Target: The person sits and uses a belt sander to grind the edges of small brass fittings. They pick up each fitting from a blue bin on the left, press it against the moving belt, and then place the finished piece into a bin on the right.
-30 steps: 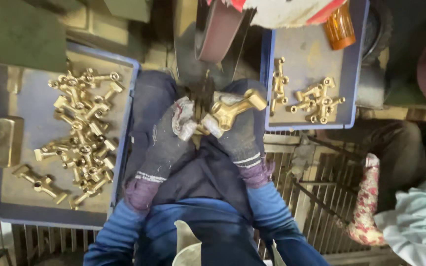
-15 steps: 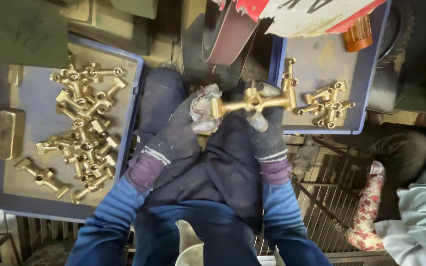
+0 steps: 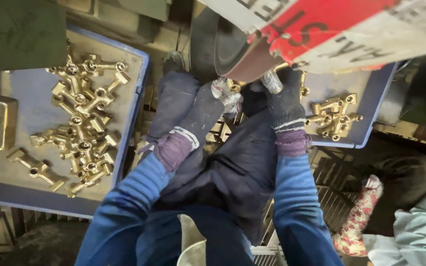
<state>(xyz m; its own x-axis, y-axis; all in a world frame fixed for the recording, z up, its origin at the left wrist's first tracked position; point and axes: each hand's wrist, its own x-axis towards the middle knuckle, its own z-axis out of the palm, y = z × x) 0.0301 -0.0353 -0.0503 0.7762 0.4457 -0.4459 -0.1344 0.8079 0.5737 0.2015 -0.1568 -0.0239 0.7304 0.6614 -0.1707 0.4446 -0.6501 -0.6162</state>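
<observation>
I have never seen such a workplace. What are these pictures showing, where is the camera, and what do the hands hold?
The camera sits on the person's head and looks down at their lap. Both hands wear dark knitted gloves. The left hand and the right hand are raised to a brown sanding belt, together holding a brass part, mostly hidden. On the left, a blue plastic tray holds many brass pipe fittings and one brass block. On the right, a second blue tray holds a few brass fittings.

Single head-worn view, straight down, close above lap and trays
</observation>
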